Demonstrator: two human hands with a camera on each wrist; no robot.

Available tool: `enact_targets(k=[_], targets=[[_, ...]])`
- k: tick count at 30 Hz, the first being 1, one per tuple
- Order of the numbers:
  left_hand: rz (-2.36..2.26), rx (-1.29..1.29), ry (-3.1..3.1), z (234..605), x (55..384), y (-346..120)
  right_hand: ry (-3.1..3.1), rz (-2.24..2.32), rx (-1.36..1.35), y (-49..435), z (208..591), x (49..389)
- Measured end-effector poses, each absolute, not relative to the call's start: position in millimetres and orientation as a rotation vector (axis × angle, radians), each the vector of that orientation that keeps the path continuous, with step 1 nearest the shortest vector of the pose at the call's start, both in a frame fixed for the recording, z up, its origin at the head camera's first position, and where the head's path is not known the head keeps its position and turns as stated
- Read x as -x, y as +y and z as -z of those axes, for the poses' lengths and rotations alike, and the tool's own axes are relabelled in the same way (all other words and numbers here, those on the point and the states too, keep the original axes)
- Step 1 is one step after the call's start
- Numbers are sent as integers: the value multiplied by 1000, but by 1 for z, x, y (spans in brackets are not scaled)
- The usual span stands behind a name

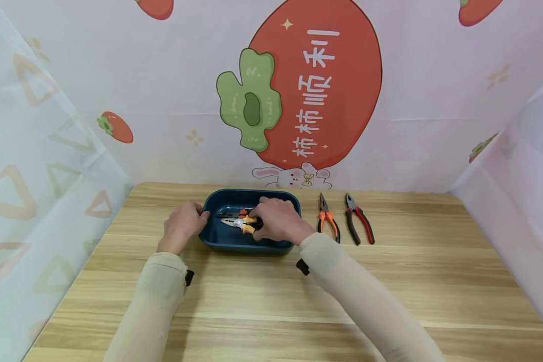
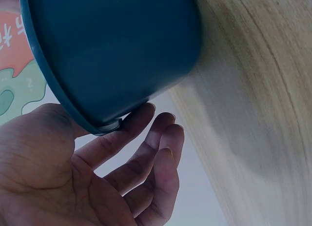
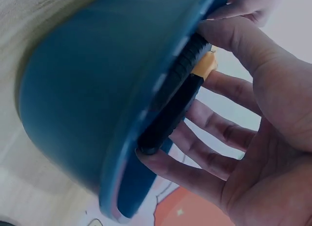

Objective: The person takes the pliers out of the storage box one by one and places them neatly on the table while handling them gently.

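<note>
A dark blue plastic bin (image 1: 249,248) stands at the back of the wooden table. My left hand (image 1: 183,226) holds its left end, thumb over the rim and fingers against the outer wall (image 2: 117,55). Inside the bin, my right hand (image 1: 278,218) grips a pair of pliers (image 1: 231,222) with yellow-and-black handles. In the right wrist view, thumb and fingers lie around the black handles (image 3: 170,113), close to the rim. Behind these pliers lies another tool (image 1: 228,215) with some red on it, partly hidden by the hand and the first pair.
To the right of the bin lie orange-and-black long-nose pliers (image 1: 328,221) and red-and-black pliers (image 1: 359,218), jaws pointing to the back. A printed cloth (image 1: 172,146) hangs behind the table, with more cloth at both sides.
</note>
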State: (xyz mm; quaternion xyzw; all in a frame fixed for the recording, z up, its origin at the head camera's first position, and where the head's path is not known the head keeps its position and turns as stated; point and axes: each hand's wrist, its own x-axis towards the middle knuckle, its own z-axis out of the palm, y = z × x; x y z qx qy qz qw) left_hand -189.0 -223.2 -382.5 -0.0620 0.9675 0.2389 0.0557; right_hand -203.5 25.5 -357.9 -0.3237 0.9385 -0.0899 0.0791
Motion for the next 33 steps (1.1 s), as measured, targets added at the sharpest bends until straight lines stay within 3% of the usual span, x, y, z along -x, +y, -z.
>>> enact_targets(k=[33], targets=[[-745, 165, 2933, 383, 188, -224, 3012, 246, 825, 80, 334, 189]])
